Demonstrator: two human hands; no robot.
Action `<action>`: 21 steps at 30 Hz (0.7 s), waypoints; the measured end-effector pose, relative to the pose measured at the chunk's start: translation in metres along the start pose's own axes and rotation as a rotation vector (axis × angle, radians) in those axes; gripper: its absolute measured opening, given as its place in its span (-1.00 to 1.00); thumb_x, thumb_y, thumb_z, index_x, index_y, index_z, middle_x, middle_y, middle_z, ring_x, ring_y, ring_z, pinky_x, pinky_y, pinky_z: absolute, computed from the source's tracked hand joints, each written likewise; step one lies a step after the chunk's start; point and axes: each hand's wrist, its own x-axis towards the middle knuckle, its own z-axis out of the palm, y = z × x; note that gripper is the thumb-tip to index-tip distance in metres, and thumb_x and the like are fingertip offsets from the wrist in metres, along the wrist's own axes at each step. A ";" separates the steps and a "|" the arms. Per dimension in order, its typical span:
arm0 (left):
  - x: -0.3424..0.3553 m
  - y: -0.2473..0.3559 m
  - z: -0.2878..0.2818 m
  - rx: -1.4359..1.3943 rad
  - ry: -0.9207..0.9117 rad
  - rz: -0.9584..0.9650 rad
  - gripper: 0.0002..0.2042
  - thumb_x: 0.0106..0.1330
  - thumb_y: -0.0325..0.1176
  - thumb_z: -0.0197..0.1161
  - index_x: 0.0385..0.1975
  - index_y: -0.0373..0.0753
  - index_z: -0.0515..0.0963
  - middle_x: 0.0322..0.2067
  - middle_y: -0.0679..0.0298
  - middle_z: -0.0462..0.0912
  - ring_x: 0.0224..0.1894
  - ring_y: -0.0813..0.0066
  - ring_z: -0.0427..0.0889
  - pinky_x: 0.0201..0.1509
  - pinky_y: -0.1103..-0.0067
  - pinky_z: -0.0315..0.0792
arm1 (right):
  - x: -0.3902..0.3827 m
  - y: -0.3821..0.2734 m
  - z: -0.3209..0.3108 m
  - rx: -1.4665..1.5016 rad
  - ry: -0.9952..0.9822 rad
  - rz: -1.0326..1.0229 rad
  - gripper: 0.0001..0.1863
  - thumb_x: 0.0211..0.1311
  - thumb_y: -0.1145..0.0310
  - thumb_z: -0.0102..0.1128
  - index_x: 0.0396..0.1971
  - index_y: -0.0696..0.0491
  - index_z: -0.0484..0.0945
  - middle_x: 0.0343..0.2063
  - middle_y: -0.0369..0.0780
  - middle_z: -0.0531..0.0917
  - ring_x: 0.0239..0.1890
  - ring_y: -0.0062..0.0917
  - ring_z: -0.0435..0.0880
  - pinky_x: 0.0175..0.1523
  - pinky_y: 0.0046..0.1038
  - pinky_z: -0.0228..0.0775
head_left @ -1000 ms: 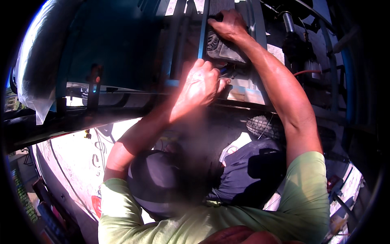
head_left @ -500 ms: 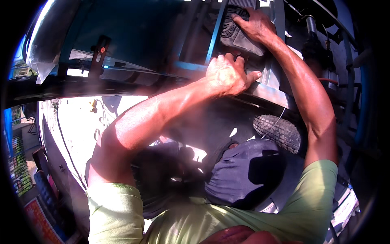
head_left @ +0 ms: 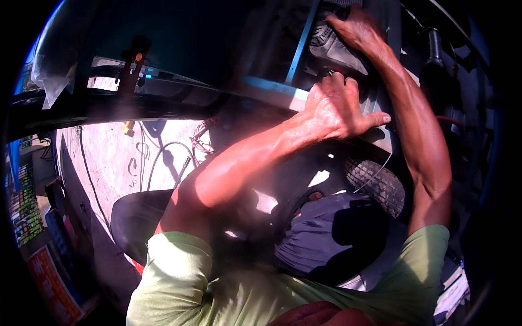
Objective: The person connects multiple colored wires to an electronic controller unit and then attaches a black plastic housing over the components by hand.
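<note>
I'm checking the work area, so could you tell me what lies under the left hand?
The left hand rests on a pale metal ledge; a tyre shows below. Whatever its fingers grip is covered.

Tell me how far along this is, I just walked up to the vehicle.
Nothing looks finished. In hand: the left hand is closed by the light-blue metal frame bar, and the right hand presses the dark grey ribbed part above it. Loose red and black wires hang unattached.
</note>
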 end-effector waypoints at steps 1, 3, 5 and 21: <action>0.000 -0.002 0.000 -0.001 0.003 0.012 -0.02 0.21 0.47 0.24 0.05 -0.60 0.51 -0.04 -0.37 0.55 0.05 -0.23 0.64 0.13 0.11 0.54 | 0.001 0.000 0.002 -0.010 0.003 -0.013 -0.40 0.26 -0.02 0.27 0.01 0.26 0.61 -0.20 0.16 0.73 -0.16 0.00 0.75 -0.09 -0.13 0.62; 0.000 -0.005 -0.002 -0.005 -0.025 0.019 -0.03 0.21 0.47 0.23 0.09 -0.56 0.51 -0.05 -0.38 0.54 0.04 -0.24 0.64 0.13 0.11 0.54 | 0.001 -0.016 -0.003 -0.046 -0.030 0.031 -0.39 0.24 -0.03 0.27 -0.02 0.28 0.61 -0.21 0.16 0.73 -0.16 0.02 0.75 -0.07 -0.11 0.62; -0.002 -0.007 -0.004 -0.012 -0.041 0.032 -0.04 0.22 0.46 0.23 0.14 -0.52 0.51 -0.05 -0.39 0.54 0.05 -0.25 0.63 0.14 0.10 0.53 | 0.002 -0.021 -0.002 -0.084 -0.019 0.069 -0.37 0.22 -0.05 0.27 -0.03 0.29 0.61 -0.21 0.17 0.73 -0.15 0.04 0.74 -0.05 -0.09 0.61; 0.108 -0.044 -0.074 -0.448 0.372 0.303 -0.51 0.54 -0.07 0.14 0.19 -0.40 0.52 0.01 -0.16 0.63 -0.04 0.02 0.66 0.02 0.25 0.61 | 0.001 -0.020 -0.011 0.028 -0.058 0.078 -0.64 0.39 0.06 0.20 -0.12 0.06 0.67 -0.13 -0.08 0.74 -0.12 -0.32 0.74 -0.08 -0.28 0.62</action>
